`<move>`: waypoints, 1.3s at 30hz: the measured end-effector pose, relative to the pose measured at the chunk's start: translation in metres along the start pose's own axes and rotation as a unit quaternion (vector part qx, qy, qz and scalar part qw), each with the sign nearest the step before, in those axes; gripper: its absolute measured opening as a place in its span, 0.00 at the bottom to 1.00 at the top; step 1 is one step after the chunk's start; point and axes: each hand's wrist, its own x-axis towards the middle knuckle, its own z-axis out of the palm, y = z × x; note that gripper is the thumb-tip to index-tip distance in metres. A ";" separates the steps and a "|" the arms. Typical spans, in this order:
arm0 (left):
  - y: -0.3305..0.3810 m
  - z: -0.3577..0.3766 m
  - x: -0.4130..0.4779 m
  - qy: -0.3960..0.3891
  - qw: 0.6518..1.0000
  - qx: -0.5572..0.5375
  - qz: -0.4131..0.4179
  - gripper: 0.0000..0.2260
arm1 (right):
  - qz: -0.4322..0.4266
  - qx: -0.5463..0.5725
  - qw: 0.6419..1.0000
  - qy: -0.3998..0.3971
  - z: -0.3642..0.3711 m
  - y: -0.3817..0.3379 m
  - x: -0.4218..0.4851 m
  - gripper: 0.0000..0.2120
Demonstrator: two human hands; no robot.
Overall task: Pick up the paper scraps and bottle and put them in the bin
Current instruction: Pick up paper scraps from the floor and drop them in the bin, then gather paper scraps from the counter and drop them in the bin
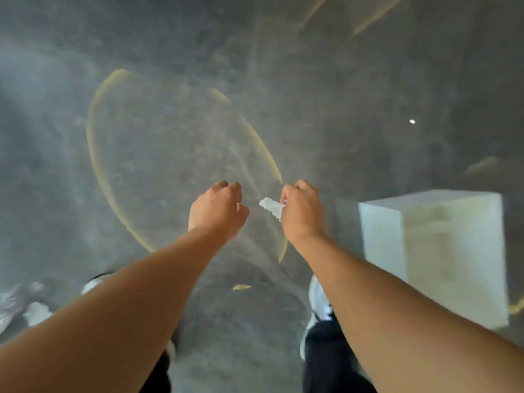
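My right hand (302, 211) is closed on a white paper scrap (271, 207) that sticks out to the left of its fingers. Close beside it, my left hand (218, 208) is curled with its fingers together, and I see nothing in it. Both hands hang over a grey concrete floor. More white scraps (34, 312) lie blurred on the floor at the lower left. One small white speck (412, 121) lies on the floor at the upper right. No bottle shows in this view.
A white box-shaped object (442, 251) stands on the floor to the right of my right arm; whether it is the bin I cannot tell. Faded yellow curved lines (96, 165) are painted on the floor. My white shoes (317, 302) are below the arms.
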 end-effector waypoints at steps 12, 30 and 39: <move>0.366 0.152 -0.052 -0.093 0.962 0.036 0.256 0.03 | 0.259 0.174 0.937 0.157 -0.103 0.329 -0.107 0.09; 0.348 0.013 -0.024 -0.107 0.955 0.146 0.236 0.13 | 0.264 0.116 0.957 0.029 -0.190 0.282 -0.106 0.15; 0.161 -0.282 0.102 0.000 0.977 0.140 0.159 0.13 | 0.082 0.087 0.989 0.088 -0.284 -0.057 0.095 0.10</move>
